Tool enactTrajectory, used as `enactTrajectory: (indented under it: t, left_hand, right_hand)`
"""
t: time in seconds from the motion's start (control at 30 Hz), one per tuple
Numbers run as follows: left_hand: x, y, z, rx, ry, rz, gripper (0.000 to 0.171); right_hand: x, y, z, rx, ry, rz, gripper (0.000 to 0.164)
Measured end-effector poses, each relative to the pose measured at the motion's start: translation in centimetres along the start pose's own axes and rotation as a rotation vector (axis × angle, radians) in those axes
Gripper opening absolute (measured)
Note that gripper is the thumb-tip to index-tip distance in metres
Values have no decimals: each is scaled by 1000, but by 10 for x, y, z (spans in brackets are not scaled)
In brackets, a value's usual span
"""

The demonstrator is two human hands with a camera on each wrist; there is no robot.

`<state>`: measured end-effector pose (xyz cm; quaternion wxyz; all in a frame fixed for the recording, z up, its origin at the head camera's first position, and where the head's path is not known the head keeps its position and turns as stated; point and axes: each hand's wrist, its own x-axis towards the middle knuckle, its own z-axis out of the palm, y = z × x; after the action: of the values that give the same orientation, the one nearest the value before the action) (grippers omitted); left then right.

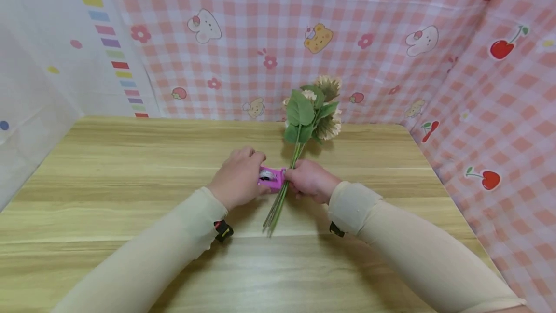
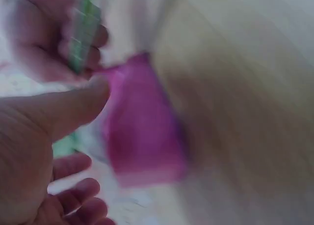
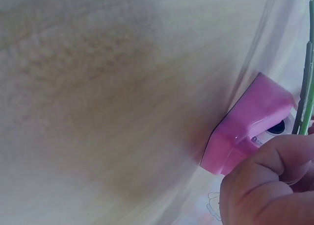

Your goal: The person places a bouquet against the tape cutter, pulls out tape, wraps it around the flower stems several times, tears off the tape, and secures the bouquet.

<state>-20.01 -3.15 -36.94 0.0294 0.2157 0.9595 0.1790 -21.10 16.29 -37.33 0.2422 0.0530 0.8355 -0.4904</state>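
Observation:
My right hand [image 1: 313, 180] grips the green stems [image 1: 280, 202] of a bunch of flowers [image 1: 328, 124], cream blooms with green leaves. The bunch slants, blooms toward the back wall and stem ends toward me. Just left of the stems is a pink tape dispenser [image 1: 272, 185] with a clear roll inside, its front end close to my right fingertips. My left hand [image 1: 239, 177] spans the dispenser's left end. In the left wrist view, my thumb overlaps the dispenser's edge [image 2: 142, 132], while the loosely bent fingers [image 2: 81, 200] sit apart from it. The right wrist view shows the dispenser [image 3: 248, 124] beyond my right fingers [image 3: 270, 186].
The wood-grain table [image 1: 143, 177] extends around both hands. A pink checked cloth [image 1: 243, 52] with printed figures hangs at its back edge, and another checked cloth [image 1: 517, 124] borders the right side. White cloth [image 1: 39, 62] lines the left.

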Motion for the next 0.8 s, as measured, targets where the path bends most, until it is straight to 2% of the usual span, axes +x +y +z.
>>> enactTrajectory:
  t: [0.03,0.1,0.27,0.57,0.8]
  left_hand:
    - [2,-5,2,10,-13,12,75]
    - [5,-12,7,1,-56,25,80]
    - [10,-23,15,-31,-116,40,69]
    - [11,-21,6,13,-166,57,65]
    - [11,-19,4,35,-186,56,66]
  right_hand:
    - [0,0,0,1,4,0,7]
    - [0,1,1,3,10,-5,7]
    - [0,2,0,47,7,-9,10]
    - [-7,1,-4,163,-42,-5,8]
    - [-8,1,-6,290,-91,11,15]
